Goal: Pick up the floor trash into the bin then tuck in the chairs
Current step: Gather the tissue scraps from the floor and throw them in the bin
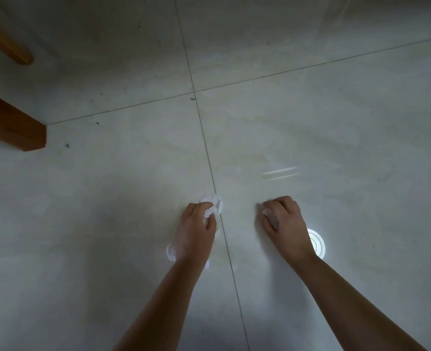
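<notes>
- Gripping a crumpled tissue [214, 203], the left hand [196, 234] pinches it between thumb and fingers; it sticks out past the fingertips, over a floor [335, 122] joint [204, 138].
- Right hand [285, 224] curls round a white wad [268, 214], mostly hidden.
- A white scrap [170, 252] lies beside the left wrist.
- Wooden legs [14, 127] stand at the floor's left edge.

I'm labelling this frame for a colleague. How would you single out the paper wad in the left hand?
From the grout cross in the tiled floor, follow the line running toward the person to the left hand. The paper wad sits against that line, gripped at the fingertips. Unlike the other wad, mostly hidden in the right hand, it bulges out white beyond the fingers.
</notes>
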A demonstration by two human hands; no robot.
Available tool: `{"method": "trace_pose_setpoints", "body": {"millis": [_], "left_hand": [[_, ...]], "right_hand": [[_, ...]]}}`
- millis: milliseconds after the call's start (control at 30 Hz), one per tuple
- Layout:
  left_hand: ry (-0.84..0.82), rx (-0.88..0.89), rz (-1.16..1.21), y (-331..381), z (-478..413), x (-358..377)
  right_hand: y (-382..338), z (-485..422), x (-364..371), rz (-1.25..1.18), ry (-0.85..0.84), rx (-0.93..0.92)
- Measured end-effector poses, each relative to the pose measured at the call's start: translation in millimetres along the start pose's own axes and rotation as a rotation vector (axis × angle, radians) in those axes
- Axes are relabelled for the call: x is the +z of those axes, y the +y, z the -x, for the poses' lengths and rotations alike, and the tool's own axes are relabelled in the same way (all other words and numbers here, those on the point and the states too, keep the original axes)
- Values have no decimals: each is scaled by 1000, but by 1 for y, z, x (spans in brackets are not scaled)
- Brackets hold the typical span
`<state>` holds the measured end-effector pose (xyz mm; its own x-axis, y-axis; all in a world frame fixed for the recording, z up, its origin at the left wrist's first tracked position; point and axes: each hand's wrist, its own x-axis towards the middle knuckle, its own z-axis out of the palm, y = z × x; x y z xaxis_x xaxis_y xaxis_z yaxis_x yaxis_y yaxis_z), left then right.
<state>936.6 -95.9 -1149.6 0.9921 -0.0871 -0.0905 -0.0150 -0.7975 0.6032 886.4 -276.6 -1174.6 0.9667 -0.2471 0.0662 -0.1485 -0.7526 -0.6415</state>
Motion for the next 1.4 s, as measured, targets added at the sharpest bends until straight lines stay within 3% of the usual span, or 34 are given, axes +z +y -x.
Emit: {"method": "trace_pose_setpoints", "body": {"millis": [300,833,1167,1400], "left_hand": [[28,-35,148,28,9,-50],[49,-137,247,173,51,-309],[213,-263,333,260,69,-455],[360,-385,363,269,102,-532]], "right_hand": [[-58,-5,-44,-56,26,-25],[-305,-27,-248,-154,78,-42],[-435,-49,-344,-148,-41,-179],[-525,-42,-372,-132,-117,-259]]}}
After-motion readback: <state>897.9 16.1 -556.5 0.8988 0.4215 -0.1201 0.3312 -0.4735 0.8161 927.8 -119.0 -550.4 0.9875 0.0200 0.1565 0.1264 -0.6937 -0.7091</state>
